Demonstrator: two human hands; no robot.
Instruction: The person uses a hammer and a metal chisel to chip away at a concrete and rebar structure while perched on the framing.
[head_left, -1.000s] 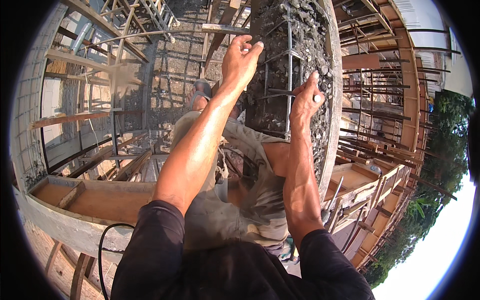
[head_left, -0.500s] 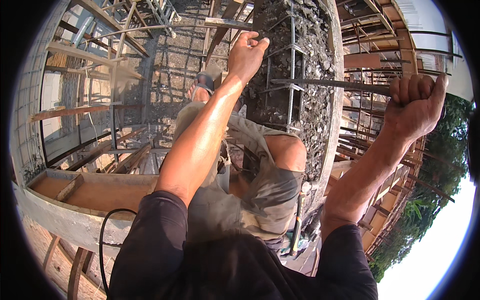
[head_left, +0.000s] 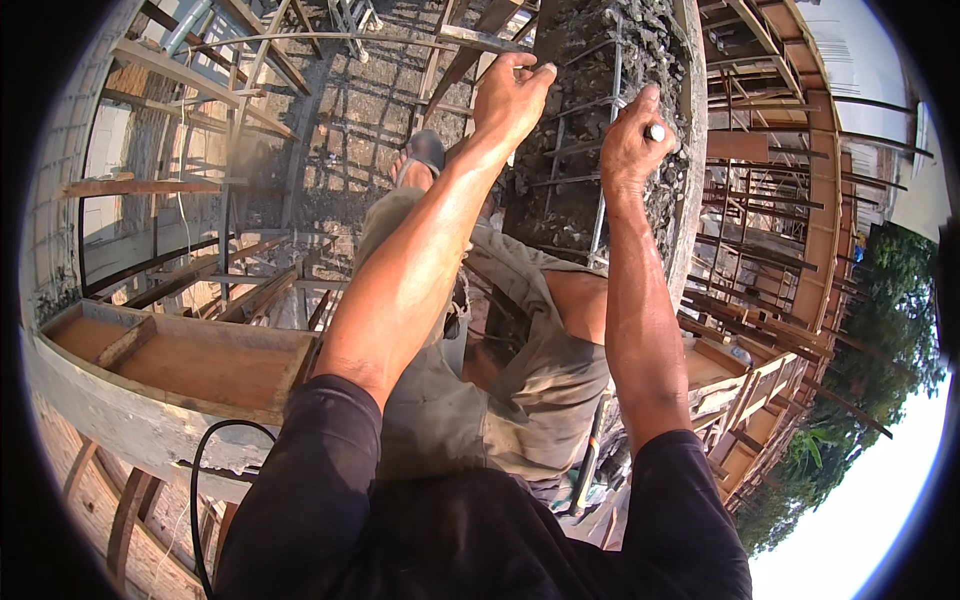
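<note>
My right hand [head_left: 636, 148] is closed round a metal bar, and the bar's pale round end [head_left: 655, 131] sticks out of the fist. The rest of the bar is hidden by the hand. Beneath it runs the steel rebar [head_left: 617, 60] with cross ties, set along a rough bed of broken concrete [head_left: 575, 130]. My left hand [head_left: 508, 100] hovers at the near left edge of that bed, fingers curled and thumb close to them. What it pinches, if anything, I cannot make out. Just beyond the left hand lies the end of a wooden plank [head_left: 480, 40].
A hammer [head_left: 590, 460] lies beside my right thigh. My sandalled foot [head_left: 420, 160] is left of the bed. A wooden form board [head_left: 690, 190] edges its right side. Timber framing [head_left: 180, 110] stands at left, a shallow wooden box [head_left: 200, 365] below it, and scaffolding [head_left: 760, 200] at right.
My right hand has swung left and inward, from far right to over the rebar, turning the bar so its end faces up. The left hand has shifted only slightly right with the view.
</note>
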